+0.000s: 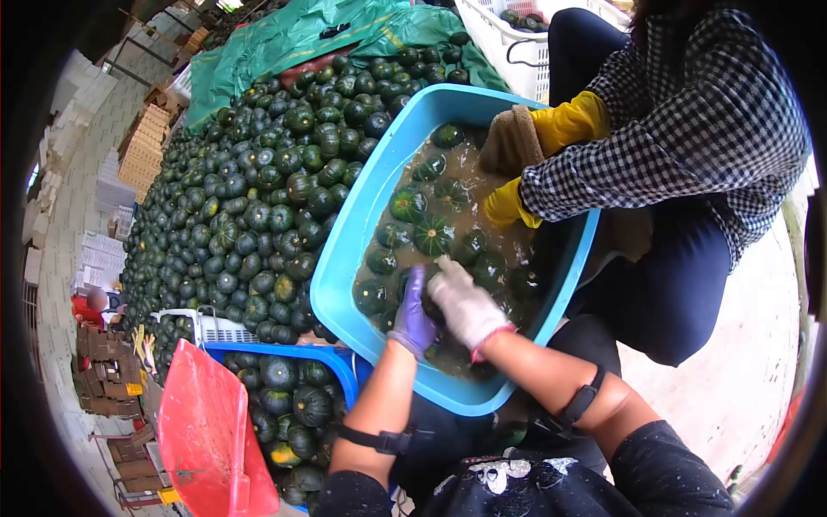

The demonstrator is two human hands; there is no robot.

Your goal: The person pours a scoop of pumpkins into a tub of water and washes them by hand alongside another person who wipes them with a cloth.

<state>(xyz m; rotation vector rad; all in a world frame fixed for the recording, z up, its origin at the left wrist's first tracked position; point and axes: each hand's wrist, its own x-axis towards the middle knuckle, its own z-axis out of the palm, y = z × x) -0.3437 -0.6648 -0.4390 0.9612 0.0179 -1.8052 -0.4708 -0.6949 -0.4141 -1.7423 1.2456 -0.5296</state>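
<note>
A blue plastic tub (345, 250) of murky brown water stands before me, with several dark green pumpkins (433, 234) floating in it. My left hand (413, 319), in a purple glove, is held against the side of a small green pumpkin low in the tub. Over the same pumpkin's right side lies my right hand (465, 303), in a whitish, wet glove. Most of that pumpkin is hidden between the two gloves. Across the tub, another person's yellow-gloved hands (568, 122) reach into the water; one is by a brown cloth (510, 142).
A large heap of pumpkins (250, 207) spreads left of the tub, below a green tarp (319, 34). Closer in are a blue crate (345, 366) of pumpkins and a red plastic scoop (207, 431). The other person in a checked shirt (663, 146) sits at the right. A white crate (525, 65) stands behind.
</note>
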